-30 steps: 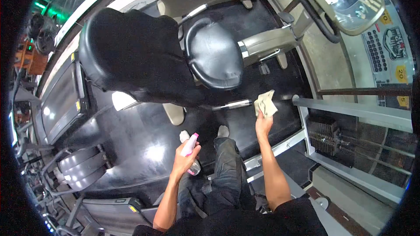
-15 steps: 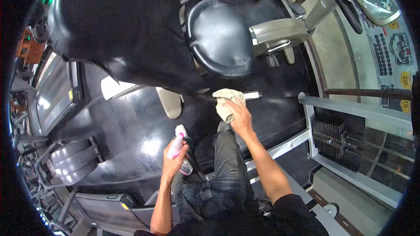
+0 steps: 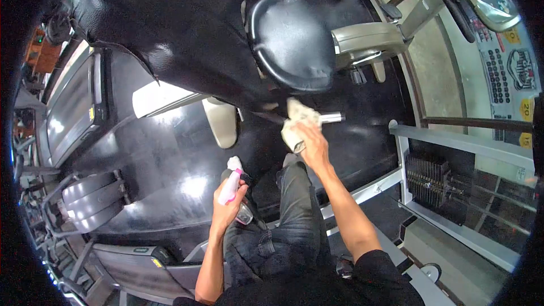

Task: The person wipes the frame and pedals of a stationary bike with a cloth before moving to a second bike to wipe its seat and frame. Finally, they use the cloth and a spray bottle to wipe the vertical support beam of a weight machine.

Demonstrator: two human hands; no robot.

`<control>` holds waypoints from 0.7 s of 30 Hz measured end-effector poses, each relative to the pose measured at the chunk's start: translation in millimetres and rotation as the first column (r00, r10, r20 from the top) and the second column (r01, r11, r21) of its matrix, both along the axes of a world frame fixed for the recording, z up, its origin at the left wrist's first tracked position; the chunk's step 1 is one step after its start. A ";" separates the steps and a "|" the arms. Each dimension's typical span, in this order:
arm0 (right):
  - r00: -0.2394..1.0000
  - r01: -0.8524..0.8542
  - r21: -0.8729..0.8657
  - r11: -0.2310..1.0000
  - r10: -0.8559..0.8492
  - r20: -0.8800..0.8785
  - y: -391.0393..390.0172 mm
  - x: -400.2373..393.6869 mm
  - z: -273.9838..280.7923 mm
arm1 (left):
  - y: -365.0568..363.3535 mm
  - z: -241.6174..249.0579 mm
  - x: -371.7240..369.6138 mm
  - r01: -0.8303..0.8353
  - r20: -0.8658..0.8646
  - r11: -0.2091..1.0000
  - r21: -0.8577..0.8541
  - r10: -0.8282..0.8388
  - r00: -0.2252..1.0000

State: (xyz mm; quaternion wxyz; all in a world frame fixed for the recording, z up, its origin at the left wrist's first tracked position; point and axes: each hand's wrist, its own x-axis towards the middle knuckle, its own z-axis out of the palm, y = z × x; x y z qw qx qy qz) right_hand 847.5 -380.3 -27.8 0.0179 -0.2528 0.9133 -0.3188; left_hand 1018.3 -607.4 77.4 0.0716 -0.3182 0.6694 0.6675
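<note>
My left hand (image 3: 225, 209) is wrapped round a spray bottle (image 3: 230, 186) with a pink and white head and a clear lower part, held in front of my legs. In my right hand (image 3: 315, 148) is a crumpled cream cloth (image 3: 297, 127), its upper end sticking up and slightly blurred. The cloth overlaps the inner end of a short handle (image 3: 333, 117) with a bright metallic grip, low beside the seat of an exercise machine. Just beyond the cloth lies that machine's padded black seat (image 3: 294, 42), and its large black backrest (image 3: 164, 34) rises to the left.
A weight stack (image 3: 428, 178) stands within a grey frame (image 3: 464, 144) on the right. Treadmills (image 3: 71, 110) line the left side, near a rack of round weights (image 3: 93, 201). A beige machine foot (image 3: 221, 124) rests on the black floor ahead of my feet.
My right hand and the cloth have shifted slightly to the right, and the cloth's upper end now points up. The left hand keeps its hold on the bottle. The view has moved a little.
</note>
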 end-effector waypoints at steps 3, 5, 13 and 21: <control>0.988 0.010 -0.057 0.998 -0.001 0.153 5.5 3.2 14.7 | -0.7 -2.2 1.2 -0.010 -0.002 1.000 0.008 0.010 1.000; 0.994 0.093 -0.122 0.988 -0.085 0.068 16.0 -4.2 23.6 | -2.7 0.7 1.5 -0.015 -0.017 1.000 0.001 0.015 1.000; 0.962 0.234 0.131 0.963 -0.210 -0.175 31.2 -12.7 6.6 | -5.4 -3.9 4.1 -0.008 -0.013 1.000 -0.018 0.007 1.000; 0.914 0.404 -0.196 0.894 -0.385 0.129 40.0 -34.1 16.7 | -6.4 -6.2 4.5 0.002 -0.016 1.000 -0.028 -0.003 1.000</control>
